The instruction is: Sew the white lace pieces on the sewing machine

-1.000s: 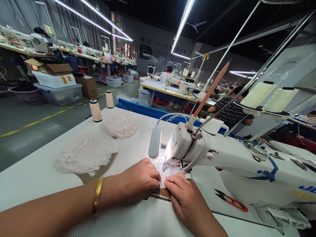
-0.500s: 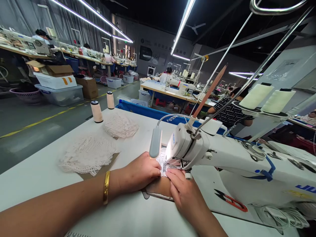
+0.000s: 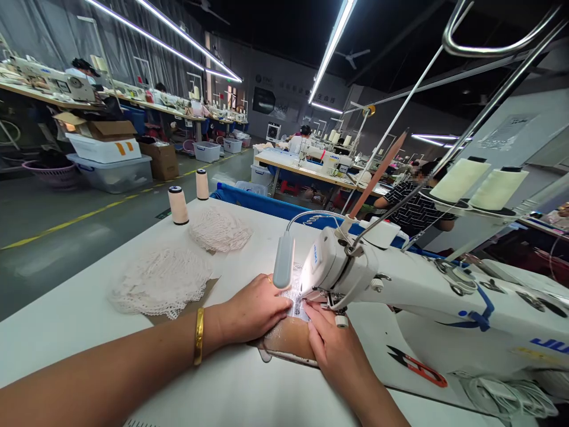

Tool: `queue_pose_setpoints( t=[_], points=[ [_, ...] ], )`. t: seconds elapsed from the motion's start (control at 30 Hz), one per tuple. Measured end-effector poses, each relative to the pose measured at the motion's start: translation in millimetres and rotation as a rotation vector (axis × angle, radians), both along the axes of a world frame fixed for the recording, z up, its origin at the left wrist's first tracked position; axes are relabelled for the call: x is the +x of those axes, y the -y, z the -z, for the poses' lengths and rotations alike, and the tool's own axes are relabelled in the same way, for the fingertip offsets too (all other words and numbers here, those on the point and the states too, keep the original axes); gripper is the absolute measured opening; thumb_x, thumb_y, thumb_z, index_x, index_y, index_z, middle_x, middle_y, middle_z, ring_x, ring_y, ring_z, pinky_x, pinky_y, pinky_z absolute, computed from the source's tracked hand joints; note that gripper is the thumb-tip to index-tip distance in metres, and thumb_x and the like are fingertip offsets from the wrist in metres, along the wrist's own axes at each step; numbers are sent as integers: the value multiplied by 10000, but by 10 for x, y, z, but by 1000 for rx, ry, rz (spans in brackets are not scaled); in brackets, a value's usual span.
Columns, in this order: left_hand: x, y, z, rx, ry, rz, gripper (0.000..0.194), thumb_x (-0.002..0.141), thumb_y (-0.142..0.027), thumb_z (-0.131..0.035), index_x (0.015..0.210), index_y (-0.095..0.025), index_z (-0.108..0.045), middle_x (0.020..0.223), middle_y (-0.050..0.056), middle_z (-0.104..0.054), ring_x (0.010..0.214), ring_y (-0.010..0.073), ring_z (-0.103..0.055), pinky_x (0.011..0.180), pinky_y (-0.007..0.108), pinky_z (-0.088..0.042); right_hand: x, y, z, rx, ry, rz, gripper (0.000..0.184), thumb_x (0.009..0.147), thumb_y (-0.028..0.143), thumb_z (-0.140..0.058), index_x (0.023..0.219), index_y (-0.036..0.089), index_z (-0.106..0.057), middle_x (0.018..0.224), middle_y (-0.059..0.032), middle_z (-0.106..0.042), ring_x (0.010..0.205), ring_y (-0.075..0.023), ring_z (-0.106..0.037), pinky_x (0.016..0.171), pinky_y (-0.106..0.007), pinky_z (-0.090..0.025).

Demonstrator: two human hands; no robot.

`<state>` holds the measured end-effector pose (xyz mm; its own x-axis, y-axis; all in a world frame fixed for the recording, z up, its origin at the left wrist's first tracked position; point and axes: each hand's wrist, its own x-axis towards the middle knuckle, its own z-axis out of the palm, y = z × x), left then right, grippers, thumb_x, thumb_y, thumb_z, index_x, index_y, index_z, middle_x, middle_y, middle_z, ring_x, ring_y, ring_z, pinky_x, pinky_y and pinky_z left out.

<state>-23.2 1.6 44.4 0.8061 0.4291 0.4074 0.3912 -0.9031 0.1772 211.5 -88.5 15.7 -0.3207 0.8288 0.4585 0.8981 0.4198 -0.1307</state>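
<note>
My left hand (image 3: 255,308), with a gold bangle on its wrist, lies palm down on a tan fabric piece (image 3: 288,341) with white lace (image 3: 296,296) on it, fingers together and pressing at the needle of the white sewing machine (image 3: 400,290). My right hand (image 3: 335,350) rests flat on the same piece, fingertips right under the lit machine head. The needle area is mostly hidden by the hands and the small lamp (image 3: 283,268).
Two piles of white lace pieces (image 3: 162,280) (image 3: 220,228) lie on the table to the left, with two thread spools (image 3: 178,205) behind them. Red thread snips (image 3: 418,367) lie at the right. Large thread cones (image 3: 478,178) stand on the rack. Other people sew at tables behind.
Both hands have slid the fabric piece forward under the machine head; more of the tan fabric now shows behind the fingers. The view has shifted slightly.
</note>
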Motion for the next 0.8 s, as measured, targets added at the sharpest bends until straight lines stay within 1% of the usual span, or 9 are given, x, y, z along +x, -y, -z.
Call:
queue_pose_setpoints(
  t=[0.13,0.2,0.3,0.37,0.43,0.5,0.6,0.7,0.8],
  points=[
    [-5,36,5,-16,-135,-121,167,988,-292,-656,1123,-196,-635,1157,125,-678,1096,320,-633,951,450,-486,-51,59,-7,44,-35,-61,392,1007,73,-378,1293,183,-623,1165,-126,-747,1019,-307,-713,732,-429,-629],
    [-20,108,-64,-3,-202,-157,162,984,-304,-664,1081,-177,-639,1109,133,-687,1048,333,-646,904,461,-487,-124,89,-29,81,-89,-136,350,1008,62,-397,1242,193,-620,1149,-111,-746,1028,-285,-708,780,-417,-630],
    [-111,247,-269,-68,-256,-120,150,955,-259,-680,831,-180,-649,870,73,-694,813,261,-657,740,373,-455,-278,132,-86,112,-145,-239,373,1013,87,-448,1346,198,-573,1297,-128,-708,1192,-277,-669,975,-444,-606],
    [-213,301,-408,-204,-232,-88,225,946,-247,-675,734,-190,-626,721,15,-663,660,192,-605,622,313,-380,-376,168,-119,77,-146,-295,426,1015,120,-475,1427,211,-532,1351,-127,-692,1233,-280,-658,1007,-458,-595],
    [-314,294,-481,-269,-170,-136,197,927,-258,-686,751,-198,-622,692,-12,-651,626,173,-572,580,296,-329,-443,215,-124,56,-128,-371,436,1004,130,-481,1427,223,-534,1313,-113,-715,1191,-275,-682,971,-447,-611],
    [-385,238,-463,-232,-126,-212,140,865,-265,-740,833,-197,-623,802,1,-675,718,198,-598,612,298,-356,-478,275,-91,86,-101,-432,410,982,117,-489,1375,209,-560,1265,-114,-739,1146,-268,-705,934,-424,-626],
    [-409,150,-323,-198,-124,-247,266,808,-297,-795,966,-186,-612,998,50,-664,899,251,-617,719,328,-431,-498,387,1,163,-43,-422,422,922,80,-489,1324,173,-580,1222,-130,-762,1122,-281,-724,879,-414,-646],
    [-354,136,-204,-222,-153,-245,176,881,-287,-717,939,-183,-587,1007,64,-636,896,246,-593,752,352,-446,-510,518,71,217,-10,-384,453,860,47,-486,1283,162,-600,1171,-123,-783,1064,-280,-744,839,-401,-653],
    [-280,190,-181,-231,-164,-229,64,938,-196,-598,884,-181,-568,968,67,-630,869,236,-574,743,364,-437,-510,638,69,229,-22,-347,463,824,18,-483,1240,172,-615,1108,-98,-799,993,-256,-753,809,-372,-649]
  ],
)
